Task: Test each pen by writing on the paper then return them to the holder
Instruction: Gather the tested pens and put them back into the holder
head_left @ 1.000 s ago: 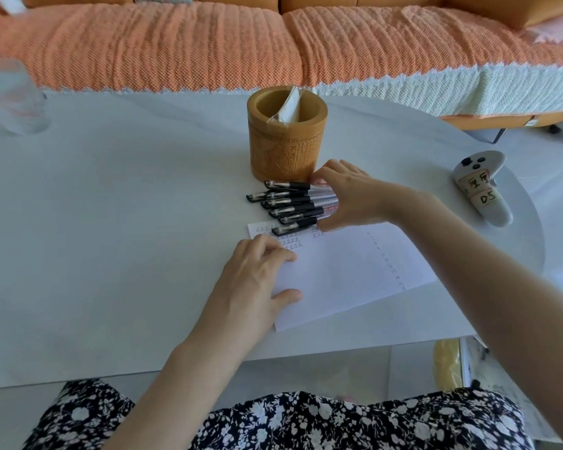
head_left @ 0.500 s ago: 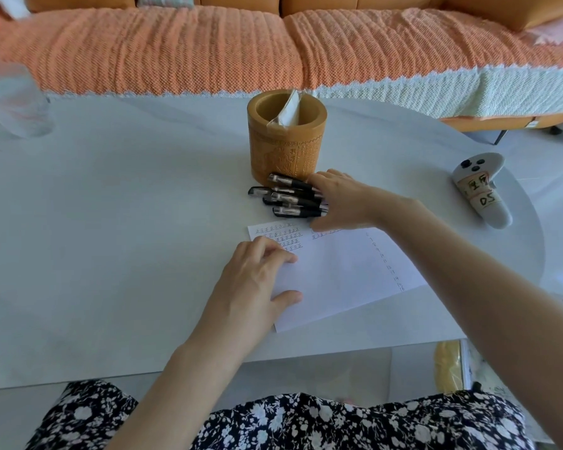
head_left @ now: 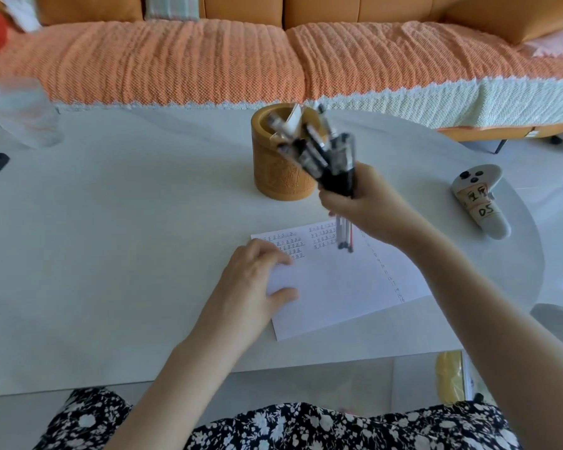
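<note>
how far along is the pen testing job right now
Testing looks done: the paper carries rows of written marks. In hand: the right hand grips a bundle of pens in the air beside the holder, while the left hand rests on the paper. Left: dropping the pens into the holder.

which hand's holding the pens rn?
The right hand: it grips the pen bundle near the holder; the left hand rests on the paper.
</note>
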Motion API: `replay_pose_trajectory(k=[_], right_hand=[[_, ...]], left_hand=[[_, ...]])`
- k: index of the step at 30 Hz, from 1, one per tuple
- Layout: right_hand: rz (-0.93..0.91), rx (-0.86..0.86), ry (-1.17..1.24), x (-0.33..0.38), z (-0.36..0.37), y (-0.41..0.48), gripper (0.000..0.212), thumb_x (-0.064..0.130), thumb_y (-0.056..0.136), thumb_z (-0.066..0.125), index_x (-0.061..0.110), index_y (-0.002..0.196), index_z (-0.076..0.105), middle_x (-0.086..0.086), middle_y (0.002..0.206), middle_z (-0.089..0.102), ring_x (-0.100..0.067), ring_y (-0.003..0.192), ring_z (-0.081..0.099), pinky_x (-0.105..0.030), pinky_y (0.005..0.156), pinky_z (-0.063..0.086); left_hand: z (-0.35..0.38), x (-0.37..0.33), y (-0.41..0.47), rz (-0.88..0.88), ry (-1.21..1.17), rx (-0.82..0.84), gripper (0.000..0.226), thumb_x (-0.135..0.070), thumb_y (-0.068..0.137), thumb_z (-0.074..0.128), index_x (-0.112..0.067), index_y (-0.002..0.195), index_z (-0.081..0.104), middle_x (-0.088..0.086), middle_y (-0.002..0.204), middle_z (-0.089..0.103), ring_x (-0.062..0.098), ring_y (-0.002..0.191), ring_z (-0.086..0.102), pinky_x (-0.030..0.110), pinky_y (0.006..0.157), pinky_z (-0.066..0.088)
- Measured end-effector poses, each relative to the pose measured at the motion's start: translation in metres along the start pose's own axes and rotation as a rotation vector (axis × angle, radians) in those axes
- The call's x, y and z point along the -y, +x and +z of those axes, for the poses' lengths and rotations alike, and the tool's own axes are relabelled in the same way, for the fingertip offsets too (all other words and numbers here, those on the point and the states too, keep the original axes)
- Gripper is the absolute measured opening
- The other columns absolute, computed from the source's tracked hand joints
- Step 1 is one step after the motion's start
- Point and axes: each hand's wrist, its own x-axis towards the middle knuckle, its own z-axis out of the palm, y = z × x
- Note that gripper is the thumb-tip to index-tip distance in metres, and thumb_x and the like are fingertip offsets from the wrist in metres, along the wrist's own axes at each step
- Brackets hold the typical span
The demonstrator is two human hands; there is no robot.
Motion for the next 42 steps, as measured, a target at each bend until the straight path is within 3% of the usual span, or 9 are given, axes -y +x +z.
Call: replay_pose_trajectory(k=[2, 5, 10, 13, 19, 24, 27, 34, 42], right_hand=[[0.080, -0.048, 0.352, 0.004, -0.005, -0.007, 0.006, -0.001, 0.086, 0.052, 0.002, 0.081, 0.053, -0.010, 0.067, 0.048, -0.018, 0.060, 0.052, -0.046, 0.063, 0.054], [0.164, -0.031, 0.727, 0.003, -0.007, -0.014, 0.013, -0.003, 0.090, 0.047, 0.006, 0.082, 0.051, -0.006, 0.068, 0.045, -0.018, 0.057, 0.052, -0.033, 0.063, 0.054], [0.205, -0.033, 0.870, -0.002, -0.002, -0.017, 0.010, 0.001, 0.092, 0.048, 0.008, 0.086, 0.051, -0.004, 0.070, 0.046, -0.018, 0.059, 0.051, -0.030, 0.061, 0.052], [0.200, -0.041, 0.878, -0.001, 0.001, -0.017, 0.009, 0.001, 0.092, 0.048, 0.008, 0.086, 0.051, -0.003, 0.070, 0.047, -0.018, 0.059, 0.051, -0.030, 0.061, 0.051], [0.177, -0.082, 0.896, 0.009, 0.003, -0.017, 0.010, -0.001, 0.092, 0.047, 0.007, 0.087, 0.050, -0.004, 0.070, 0.045, -0.019, 0.057, 0.050, -0.030, 0.060, 0.052], [0.136, -0.130, 0.906, 0.014, -0.007, -0.021, 0.007, 0.001, 0.091, 0.049, 0.007, 0.089, 0.051, -0.002, 0.068, 0.046, -0.019, 0.058, 0.051, -0.030, 0.062, 0.051], [0.125, -0.153, 0.926, 0.019, -0.013, -0.024, 0.006, 0.000, 0.092, 0.048, 0.006, 0.091, 0.050, -0.003, 0.069, 0.044, -0.019, 0.057, 0.050, -0.029, 0.062, 0.050], [0.115, -0.160, 0.852, 0.032, -0.014, -0.031, 0.014, 0.001, 0.091, 0.047, 0.008, 0.080, 0.048, -0.003, 0.057, 0.046, -0.020, 0.052, 0.047, -0.047, 0.068, 0.032], [0.142, -0.166, 0.807, 0.033, -0.014, -0.038, 0.010, 0.005, 0.090, 0.051, 0.010, 0.081, 0.051, -0.003, 0.062, 0.045, -0.024, 0.058, 0.041, -0.048, 0.069, 0.028]], left_hand=[[-0.010, 0.002, 0.016, -0.038, -0.048, -0.114, 0.038, -0.018, 0.073, 0.076, -0.018, 0.108, 0.060, -0.007, 0.107, 0.048, 0.014, 0.107, 0.050, 0.016, 0.091, 0.032], [-0.028, 0.006, 0.052, -0.122, -0.154, -0.218, 0.067, -0.020, 0.069, 0.079, -0.015, 0.127, 0.046, -0.002, 0.120, 0.041, 0.015, 0.117, 0.044, 0.027, 0.100, 0.035], [-0.044, 0.005, 0.122, -0.271, -0.297, -0.107, 0.113, -0.032, 0.062, 0.084, -0.019, 0.146, 0.009, 0.005, 0.151, 0.013, 0.018, 0.139, 0.020, 0.036, 0.110, 0.023], [-0.043, 0.006, 0.148, -0.266, -0.416, -0.024, 0.122, -0.030, 0.061, 0.084, -0.023, 0.147, -0.002, 0.003, 0.153, 0.018, 0.021, 0.138, 0.023, 0.038, 0.108, 0.025], [-0.031, 0.007, 0.154, -0.179, -0.518, -0.202, 0.099, -0.019, 0.055, 0.088, -0.022, 0.134, 0.028, -0.003, 0.130, 0.043, 0.011, 0.115, 0.044, 0.032, 0.100, 0.039], [-0.029, -0.006, 0.128, -0.122, -0.567, -0.392, 0.099, -0.018, 0.047, 0.090, -0.018, 0.127, 0.033, -0.001, 0.129, 0.044, 0.010, 0.114, 0.047, 0.019, 0.090, 0.041], [-0.031, -0.022, 0.097, -0.092, -0.620, -0.419, 0.098, -0.018, 0.047, 0.091, -0.020, 0.126, 0.033, -0.005, 0.126, 0.047, 0.000, 0.109, 0.050, 0.010, 0.085, 0.044], [-0.013, -0.042, 0.046, -0.153, -0.622, -0.451, 0.100, -0.031, 0.042, 0.092, -0.026, 0.124, 0.035, -0.007, 0.125, 0.049, 0.001, 0.112, 0.051, 0.024, 0.091, 0.048], [-0.003, -0.041, 0.033, -0.151, -0.557, -0.472, 0.103, -0.038, 0.042, 0.090, -0.022, 0.126, 0.034, -0.006, 0.125, 0.048, 0.005, 0.114, 0.049, 0.025, 0.091, 0.049]])
